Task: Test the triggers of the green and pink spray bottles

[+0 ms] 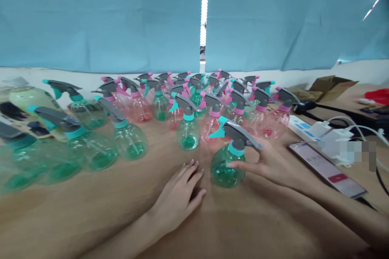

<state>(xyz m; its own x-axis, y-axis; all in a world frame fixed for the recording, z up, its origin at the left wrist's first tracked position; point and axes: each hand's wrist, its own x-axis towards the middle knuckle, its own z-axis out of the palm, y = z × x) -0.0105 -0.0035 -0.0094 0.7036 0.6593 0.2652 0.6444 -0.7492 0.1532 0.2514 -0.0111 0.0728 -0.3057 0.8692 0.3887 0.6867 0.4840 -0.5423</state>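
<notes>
My right hand [266,166] is wrapped round the body of a green spray bottle [223,170] with a grey and turquoise trigger head; its fingers behind the bottle are hidden. To its left, my left hand [179,194] rests flat on the wooden table [127,210], fingers stretched out, holding nothing. Just beyond the fingertips stands another green spray bottle [188,131], upright. A pink spray bottle [213,123] is partly hidden behind the held one.
Several more green and pink spray bottles crowd the back and left, including a green one [130,141]. At right lie a phone [328,168], a white power strip [304,127] with cables, and a cardboard box [331,87]. A blue curtain [121,16] hangs behind.
</notes>
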